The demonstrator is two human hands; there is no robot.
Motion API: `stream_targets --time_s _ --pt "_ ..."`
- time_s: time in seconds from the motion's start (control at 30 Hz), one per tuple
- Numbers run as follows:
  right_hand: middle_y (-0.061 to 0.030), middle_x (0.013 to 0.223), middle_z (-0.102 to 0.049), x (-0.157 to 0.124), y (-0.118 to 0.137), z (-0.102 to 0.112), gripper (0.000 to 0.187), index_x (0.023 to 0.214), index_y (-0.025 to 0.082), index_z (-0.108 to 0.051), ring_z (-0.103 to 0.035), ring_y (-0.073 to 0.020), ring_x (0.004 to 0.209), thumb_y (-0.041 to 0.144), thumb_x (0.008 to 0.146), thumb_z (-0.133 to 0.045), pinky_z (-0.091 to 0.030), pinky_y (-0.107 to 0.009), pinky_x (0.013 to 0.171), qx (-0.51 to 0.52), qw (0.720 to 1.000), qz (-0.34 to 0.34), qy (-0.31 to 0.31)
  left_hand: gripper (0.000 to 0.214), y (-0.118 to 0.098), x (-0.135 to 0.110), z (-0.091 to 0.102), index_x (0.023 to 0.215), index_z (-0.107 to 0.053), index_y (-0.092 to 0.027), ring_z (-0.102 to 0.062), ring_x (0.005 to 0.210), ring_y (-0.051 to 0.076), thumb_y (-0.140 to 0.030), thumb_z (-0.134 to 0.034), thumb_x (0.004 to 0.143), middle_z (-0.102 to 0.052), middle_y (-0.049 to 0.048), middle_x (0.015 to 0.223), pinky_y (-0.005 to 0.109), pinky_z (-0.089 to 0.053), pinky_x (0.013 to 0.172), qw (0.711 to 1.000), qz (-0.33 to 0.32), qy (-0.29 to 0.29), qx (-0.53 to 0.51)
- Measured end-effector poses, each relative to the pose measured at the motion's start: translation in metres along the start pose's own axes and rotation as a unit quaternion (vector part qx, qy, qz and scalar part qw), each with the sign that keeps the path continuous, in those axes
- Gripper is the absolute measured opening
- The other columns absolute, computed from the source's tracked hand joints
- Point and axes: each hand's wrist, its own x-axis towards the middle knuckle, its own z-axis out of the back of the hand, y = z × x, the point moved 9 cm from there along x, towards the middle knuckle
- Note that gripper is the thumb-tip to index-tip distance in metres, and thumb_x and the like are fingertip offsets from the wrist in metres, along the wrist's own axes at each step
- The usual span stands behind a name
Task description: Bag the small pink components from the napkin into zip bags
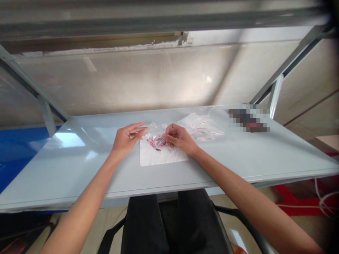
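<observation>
Above a white sheet (162,159), the right hand (178,137) has its grip clamped on a clear bag (154,129); the left hand's (129,137) grip I cannot tell.

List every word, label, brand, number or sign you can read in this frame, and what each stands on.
None can be read.
Small pink pieces and the clear thin plastic bag by them: too small and blurred to tell of any print.
Clear plastic bags with red seal lines: no legible lettering.
Dark pixelated patch: any text is masked.
</observation>
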Motion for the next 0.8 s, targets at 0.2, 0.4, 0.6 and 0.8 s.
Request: stream_targets --time_s 0.2,0.4,0.6,0.8 --pt "0.0021 0.066 -0.063 0.001 -0.004 -0.001 0.037 0.086 0.020 -0.056 -0.056 -0.0115 0.052 0.051 0.080 -0.075 -0.048 -0.025 0.049 0.021 1.000 -0.013 0.006 0.039 0.002 -0.001 0.001 0.111 -0.073 -0.017 -0.074 0.083 0.020 -0.041 -0.078 0.081 -0.077 0.0121 0.110 0.034 -0.059 0.083 0.996 0.008 -0.033 -0.077" --pt "-0.0001 0.067 -0.066 0.001 -0.005 -0.003 0.037 0.084 0.019 -0.057 -0.060 -0.0124 0.055 0.049 0.078 -0.078 -0.050 -0.027 0.056 0.052 0.998 -0.015 0.013 0.043 0.011 -0.006 -0.002 0.107 -0.073 -0.017 -0.073 0.092 0.023 -0.047 -0.079 0.077 -0.077 0.0125 0.108 0.036 -0.059 0.081 0.994 0.021 -0.028 -0.101" --pt "-0.0019 0.067 -0.069 0.000 0.000 0.001 0.039 0.082 0.019 -0.057 -0.063 -0.0142 0.059 0.049 0.075 -0.080 -0.053 -0.028 0.059 0.087 0.996 -0.021 -0.002 0.027 0.011 -0.009 -0.013 0.090 -0.075 -0.019 -0.071 0.087 0.022 -0.038 -0.083 0.072 -0.077 0.0080 0.092 0.034 -0.057 0.080 0.999 0.019 0.028 -0.009" --pt "-0.0020 0.068 -0.070 0.000 -0.001 -0.001 0.038 0.083 0.020 -0.056 -0.065 -0.0150 0.061 0.048 0.076 -0.080 -0.052 -0.029 0.061 0.096 0.995 -0.021 0.004 0.014 0.005 -0.011 -0.018 0.082 -0.078 -0.023 -0.071 0.078 0.021 -0.035 -0.079 0.075 -0.079 0.0050 0.089 0.032 -0.054 0.074 0.996 -0.004 0.011 0.090"
